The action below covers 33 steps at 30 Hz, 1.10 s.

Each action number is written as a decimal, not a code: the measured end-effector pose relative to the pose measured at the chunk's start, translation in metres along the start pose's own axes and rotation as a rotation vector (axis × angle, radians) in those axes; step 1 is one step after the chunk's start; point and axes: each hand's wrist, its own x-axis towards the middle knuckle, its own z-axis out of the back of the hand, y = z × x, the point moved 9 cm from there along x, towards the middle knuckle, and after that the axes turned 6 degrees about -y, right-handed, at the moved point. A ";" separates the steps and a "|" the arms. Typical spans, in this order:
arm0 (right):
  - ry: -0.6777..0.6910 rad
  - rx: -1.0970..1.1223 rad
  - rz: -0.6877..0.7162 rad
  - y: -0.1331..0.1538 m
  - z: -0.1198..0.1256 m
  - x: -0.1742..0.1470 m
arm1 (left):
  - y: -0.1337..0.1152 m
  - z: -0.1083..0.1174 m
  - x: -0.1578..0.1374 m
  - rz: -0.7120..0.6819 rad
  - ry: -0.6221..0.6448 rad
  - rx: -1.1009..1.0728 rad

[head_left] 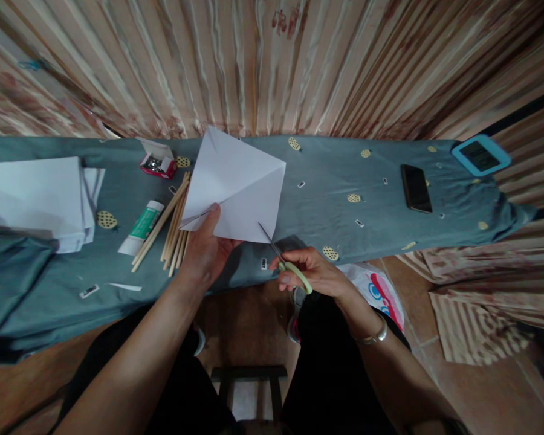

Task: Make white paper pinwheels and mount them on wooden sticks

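A white square sheet of paper (242,181) with diagonal creases is held up over the cloth-covered table. My left hand (211,244) grips it at the lower left, thumb on top and fingers beneath. A slit or dark crease line runs in from its left corner near my thumb. In my right hand (308,269) is a pair of scissors (303,278) with pale green handles. The blades point up and left at the paper's lower right edge, one of them lying over the sheet. Most of the other blade is hidden.
Left of the paper lie wooden sticks (161,223), a glue stick (141,228), a small red box of metal pieces (158,164) and stacked white paper (36,193). A phone (416,188) and a blue-framed digital timer (480,155) rest at the right. Curtains (254,66) hang behind.
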 end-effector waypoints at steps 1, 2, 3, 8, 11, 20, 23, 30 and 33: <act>0.000 0.001 0.002 -0.001 0.000 0.000 | 0.000 0.000 0.000 -0.002 0.003 0.005; 0.000 0.003 0.002 -0.001 0.000 0.000 | 0.000 0.001 0.001 -0.006 0.005 0.007; 0.002 0.005 -0.002 -0.002 0.000 0.001 | 0.000 0.001 0.001 -0.014 0.003 0.005; 0.001 0.028 -0.027 -0.002 0.000 0.000 | -0.001 0.002 0.002 -0.024 -0.022 -0.006; -0.001 0.032 -0.039 -0.001 0.000 0.000 | -0.001 0.002 0.001 -0.008 -0.037 -0.010; -0.012 0.054 -0.028 -0.004 0.000 0.002 | -0.003 -0.001 0.000 -0.019 -0.011 -0.010; -0.021 0.053 -0.037 -0.004 0.001 0.002 | -0.003 -0.001 0.000 -0.024 -0.008 -0.014; -0.028 0.082 -0.056 -0.002 0.000 0.001 | 0.000 0.001 -0.001 0.001 -0.057 -0.003; -0.037 0.084 -0.066 -0.001 0.000 0.001 | 0.003 0.001 -0.002 0.021 -0.056 0.024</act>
